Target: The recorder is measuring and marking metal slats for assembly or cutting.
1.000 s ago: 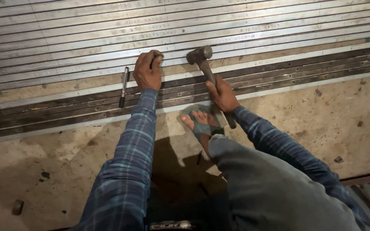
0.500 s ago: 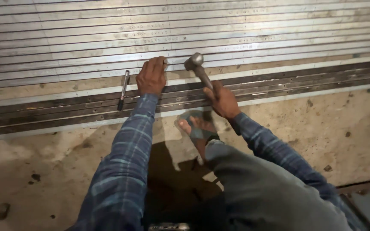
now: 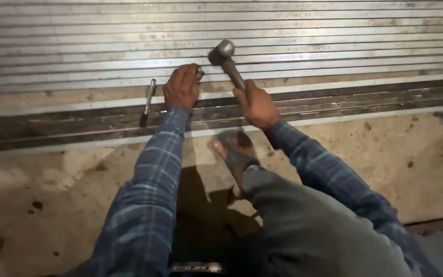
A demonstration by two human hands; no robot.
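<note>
Two hands are working at the foot of a ribbed metal shutter (image 3: 283, 31) lying over dark steel rails (image 3: 360, 105) on a stained concrete floor (image 3: 52, 190). No package, label or sign is showing anywhere in the view; the only loose item is a slim dark-handled tool (image 3: 147, 102) lying across the rails, just left of the left hand and apart from it.

The left hand (image 3: 182, 86) is resting curled, knuckles up, on the lowest slats, its fingertips pinching something small that is too hidden to make out. The right hand (image 3: 255, 106) is gripping the handle of a hammer (image 3: 225, 57) in a closed fist, and the grey metal head is standing raised and tilted just right of the left hand's fingers, not touching them. A sandalled foot (image 3: 236, 151) is resting on the floor just below the rails, between the two plaid sleeves.

Compared with half a second ago, the hammer head is sitting a little higher against the slats, while the left hand and the slim tool are keeping their places.
</note>
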